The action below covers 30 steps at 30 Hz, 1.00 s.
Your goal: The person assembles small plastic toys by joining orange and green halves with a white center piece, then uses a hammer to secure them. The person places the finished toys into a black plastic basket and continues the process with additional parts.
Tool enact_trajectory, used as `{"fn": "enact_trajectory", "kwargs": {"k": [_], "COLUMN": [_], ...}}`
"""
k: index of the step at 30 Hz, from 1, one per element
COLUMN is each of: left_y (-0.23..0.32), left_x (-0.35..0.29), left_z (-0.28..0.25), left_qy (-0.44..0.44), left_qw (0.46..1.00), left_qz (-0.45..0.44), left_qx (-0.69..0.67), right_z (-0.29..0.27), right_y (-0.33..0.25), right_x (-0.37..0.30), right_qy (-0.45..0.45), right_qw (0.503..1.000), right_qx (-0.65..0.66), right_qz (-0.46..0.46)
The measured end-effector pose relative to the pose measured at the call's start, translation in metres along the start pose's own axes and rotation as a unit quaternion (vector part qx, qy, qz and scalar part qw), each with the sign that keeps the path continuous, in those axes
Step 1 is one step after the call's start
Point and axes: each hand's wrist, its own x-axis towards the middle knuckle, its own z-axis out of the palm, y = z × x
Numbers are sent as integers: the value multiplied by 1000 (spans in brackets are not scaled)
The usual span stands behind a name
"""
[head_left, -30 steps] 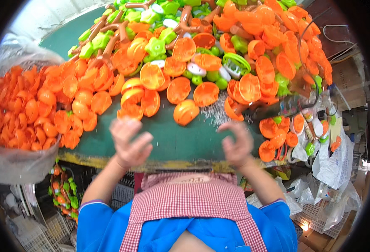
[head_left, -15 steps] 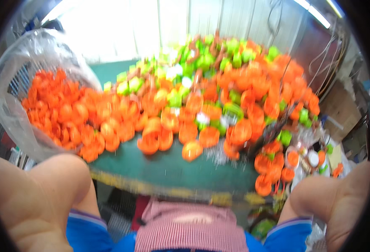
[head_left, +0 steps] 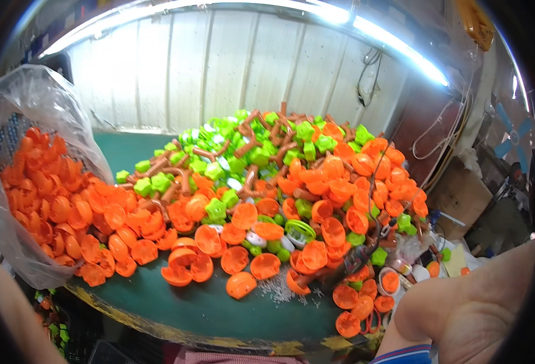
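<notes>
Neither of my hands shows. My bent right arm [head_left: 467,297] comes in at the lower right, beside the table's right end. A strip of my left arm [head_left: 16,315] lies at the lower left edge, below the clear plastic bag [head_left: 34,267]. In front of me, a heap of orange plastic half shells [head_left: 243,285], green star-shaped pieces [head_left: 216,209] and brown branch-shaped pieces [head_left: 246,145] covers much of the green table [head_left: 219,318]. More orange shells spill from the bag onto the table.
A dark tool [head_left: 353,261] on a hanging cord lies at the heap's right front, near small silvery bits [head_left: 275,290]. Red-handled scissors [head_left: 373,321] rest by the table's right edge. Behind stands a pale ribbed wall [head_left: 182,67]; a cardboard box [head_left: 461,194] is at the right.
The view has tilted up and shifted right, so the heap sits lower and further left. Less of my left arm and lap shows; more wall and lamps appear.
</notes>
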Motion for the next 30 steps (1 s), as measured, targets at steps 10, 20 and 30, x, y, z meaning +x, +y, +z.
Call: {"fn": "enact_trajectory", "kwargs": {"k": [10, 20, 30], "left_y": [5, 23, 34], "left_x": [-4, -4, 4], "left_z": [6, 7, -6], "left_qy": [19, 27, 41], "left_qw": [998, 998, 992], "left_qz": [41, 56, 122], "left_qx": [-32, -30, -14], "right_z": [-22, -13, 0], "right_y": [-8, -12, -9], "right_x": [-3, -15, -8], "right_qy": [-12, 6, 35], "right_qw": [999, 1000, 998], "right_qx": [-32, 13, 48], "right_qz": [-4, -10, -37]}}
